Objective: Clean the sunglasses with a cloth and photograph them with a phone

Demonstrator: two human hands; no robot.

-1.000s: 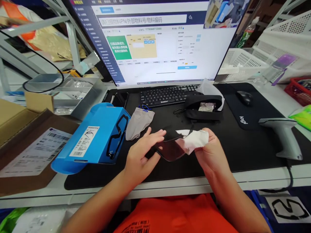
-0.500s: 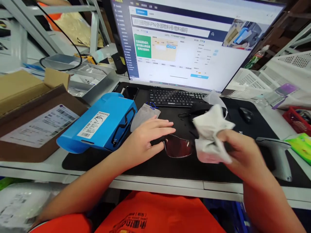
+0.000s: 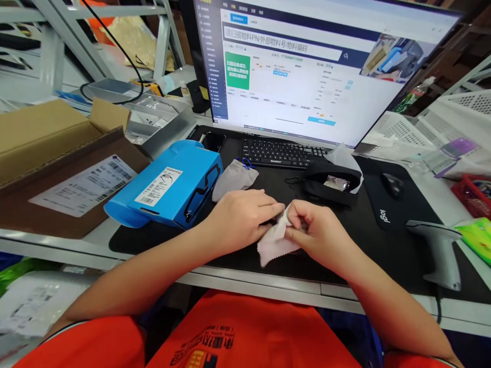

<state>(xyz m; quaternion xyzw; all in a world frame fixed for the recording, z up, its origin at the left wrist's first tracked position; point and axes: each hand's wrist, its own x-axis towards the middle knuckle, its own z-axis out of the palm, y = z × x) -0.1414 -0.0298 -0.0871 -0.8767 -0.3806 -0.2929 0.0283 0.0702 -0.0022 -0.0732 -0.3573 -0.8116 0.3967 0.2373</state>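
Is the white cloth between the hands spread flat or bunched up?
Bunched: the cloth is pinched between the left hand and right hand, a crumpled corner hanging below.

A crumpled, pale grey cleaning cloth (image 3: 275,246) is bunching between the left hand (image 3: 241,221) and the right hand (image 3: 318,236), with the right fingers pinching it and one loose corner drooping over the black desk mat (image 3: 337,255).

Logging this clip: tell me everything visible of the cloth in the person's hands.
The cloth is pale, thin and soft-looking, perhaps microfibre. It is crumpled and gathered between the left hand and right hand, which hide its top, while a loose corner droops toward the black desk mat.
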